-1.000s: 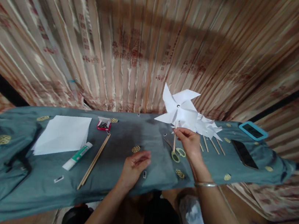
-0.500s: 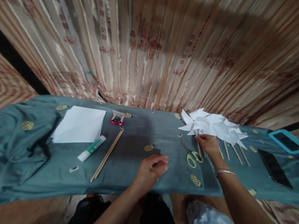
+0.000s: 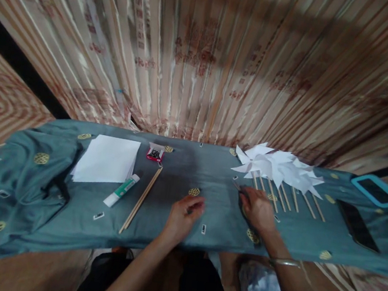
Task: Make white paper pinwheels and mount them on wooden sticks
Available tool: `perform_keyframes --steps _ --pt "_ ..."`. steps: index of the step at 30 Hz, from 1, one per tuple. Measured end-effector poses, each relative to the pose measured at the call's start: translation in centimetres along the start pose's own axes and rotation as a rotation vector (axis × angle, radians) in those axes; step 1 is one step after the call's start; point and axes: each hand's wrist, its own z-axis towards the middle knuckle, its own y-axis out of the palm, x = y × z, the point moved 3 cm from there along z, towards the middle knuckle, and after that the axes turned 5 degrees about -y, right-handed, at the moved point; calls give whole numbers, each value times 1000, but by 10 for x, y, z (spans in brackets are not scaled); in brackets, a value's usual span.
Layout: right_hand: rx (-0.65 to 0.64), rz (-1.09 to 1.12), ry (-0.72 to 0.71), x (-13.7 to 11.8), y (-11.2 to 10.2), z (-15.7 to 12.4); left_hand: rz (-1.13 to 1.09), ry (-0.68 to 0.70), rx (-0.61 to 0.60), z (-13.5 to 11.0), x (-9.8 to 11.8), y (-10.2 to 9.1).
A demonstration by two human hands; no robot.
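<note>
My right hand (image 3: 259, 208) lies over the green-handled scissors (image 3: 237, 186) on the teal cloth (image 3: 172, 171); its fingers curl onto the handles and only the dark blade tip shows. Just behind it lies a pile of white paper pinwheels (image 3: 277, 166) with their wooden sticks (image 3: 294, 199) fanned toward me. My left hand (image 3: 184, 214) rests on the cloth near the front edge, fingers curled in a loose pinch; whether anything is inside it is hidden.
On the left are a stack of white paper (image 3: 107, 160), a glue tube (image 3: 121, 190), two long sticks (image 3: 141, 199) and a small red box of pins (image 3: 155, 152). A black phone (image 3: 356, 225) and a blue-cased device (image 3: 377, 189) lie at the right. Striped curtain behind.
My right hand laid the raised pinwheel down onto the pile, let go of its stick, and came back toward me onto the scissors. My left hand stayed curled on the cloth.
</note>
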Motion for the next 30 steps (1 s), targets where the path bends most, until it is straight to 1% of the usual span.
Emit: perform_keyframes --steps 2,7,9,13,16,18,19,22,25,27,30 --pt "-11 -18 -7 -9 3 -3 33 12 26 0 2 -14" --pt "-12 8 7 -26 8 -4 150 58 160 -3 6 -56" --pt "-18 44 -24 -39 10 -4 290 107 196 -5 8 -74" --pt "-39 108 -111 -69 8 -3 679 211 304 -9 9 -108" --pt "-43 206 -64 -92 -1 6 835 233 315 -13 5 -124" --pt "-77 364 -5 -113 -4 17 883 235 291 -15 1 -129" --pt "-136 471 21 -127 -2 24 899 232 278 -16 -1 -130" --pt "-200 546 37 -172 8 51 935 200 259 -17 -4 -129" --pt "-224 576 65 -212 23 82 948 161 253 -16 -5 -126" --pt "-221 568 95 -228 32 99 946 153 244 -15 -4 -125" --pt "-233 537 121 -239 38 116 938 147 229 -14 -2 -123"
